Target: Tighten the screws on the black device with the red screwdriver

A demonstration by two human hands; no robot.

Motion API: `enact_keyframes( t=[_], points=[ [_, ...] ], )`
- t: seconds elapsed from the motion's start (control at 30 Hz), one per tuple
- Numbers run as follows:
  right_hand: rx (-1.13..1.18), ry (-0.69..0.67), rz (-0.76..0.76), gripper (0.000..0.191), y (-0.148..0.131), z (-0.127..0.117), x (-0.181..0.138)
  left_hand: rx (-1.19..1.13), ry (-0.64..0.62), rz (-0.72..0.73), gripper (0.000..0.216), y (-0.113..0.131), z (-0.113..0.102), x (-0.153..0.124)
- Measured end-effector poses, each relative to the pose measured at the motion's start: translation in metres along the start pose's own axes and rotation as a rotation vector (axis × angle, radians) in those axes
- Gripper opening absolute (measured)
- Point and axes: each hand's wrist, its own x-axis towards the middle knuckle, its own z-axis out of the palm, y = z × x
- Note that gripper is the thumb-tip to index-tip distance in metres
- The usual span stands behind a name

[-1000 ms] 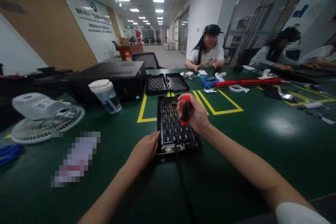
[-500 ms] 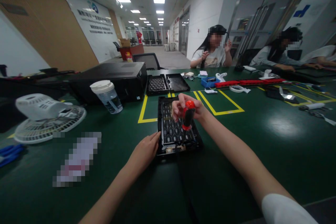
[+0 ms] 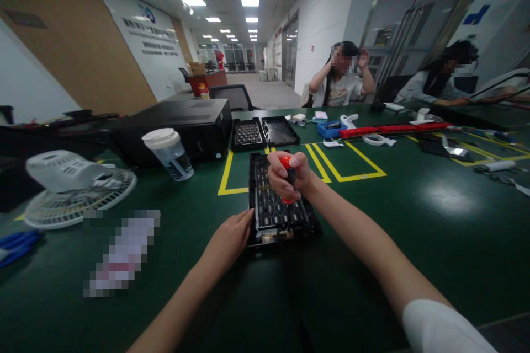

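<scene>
A black plastic case [image 3: 252,187] lies before me, its inside lined with rows of dark rounded cells [image 3: 273,212]. Along its near end runs a strip with a tan part [image 3: 269,237]. My left hand [image 3: 232,234] grips the case's left edge near the front corner, thumb at the rim. Above the case, my right hand [image 3: 296,176] is closed around the handle of a red and black screwdriver [image 3: 291,177]. The shaft and tip cannot be made out against the dark case.
Behind stand a second open black case [image 3: 248,133], a blue bin [image 3: 331,129] and red strips [image 3: 393,129]. To the left are a lidded cup [image 3: 169,154], a big black box [image 3: 186,127] and a white fan [image 3: 74,187]. Two people sit across the table.
My right hand has turned and wrapped its fingers around the screwdriver's handle, which showed more fully before. My left hand stays put. The person opposite has raised both hands to the head.
</scene>
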Motion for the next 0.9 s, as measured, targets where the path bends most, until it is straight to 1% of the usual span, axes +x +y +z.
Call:
enact_keyframes(
  t=[0.1, 0.17, 0.4, 0.57, 0.63, 0.77, 0.9],
  points=[
    [0.02, -0.022, -0.037, 0.018, 0.003, -0.001, -0.002, -0.006, -0.005, -0.005, 0.043, -0.001, 0.002, 0.0],
    [0.017, -0.013, -0.048, 0.019, 0.003, -0.001, -0.004, -0.011, 0.0, -0.006, 0.043, -0.002, 0.003, 0.0],
    [-0.047, 0.172, -0.041, 0.022, 0.004, 0.003, -0.008, -0.029, 0.038, 0.005, 0.041, -0.003, 0.004, 0.001],
    [-0.112, 0.255, -0.032, 0.024, 0.007, 0.009, -0.006, -0.022, 0.033, 0.01, 0.041, -0.002, 0.003, 0.0],
    [-0.131, 0.257, -0.025, 0.024, 0.009, 0.013, -0.004, -0.021, 0.03, 0.007, 0.041, -0.002, 0.003, 0.0],
    [-0.153, 0.206, -0.052, 0.022, 0.01, 0.02, 0.0, -0.025, 0.025, 0.012, 0.041, -0.002, 0.003, 0.0],
    [-0.16, 0.23, -0.07, 0.02, 0.011, 0.024, 0.003, -0.014, 0.022, 0.018, 0.042, -0.003, 0.004, 0.0]
  ],
)
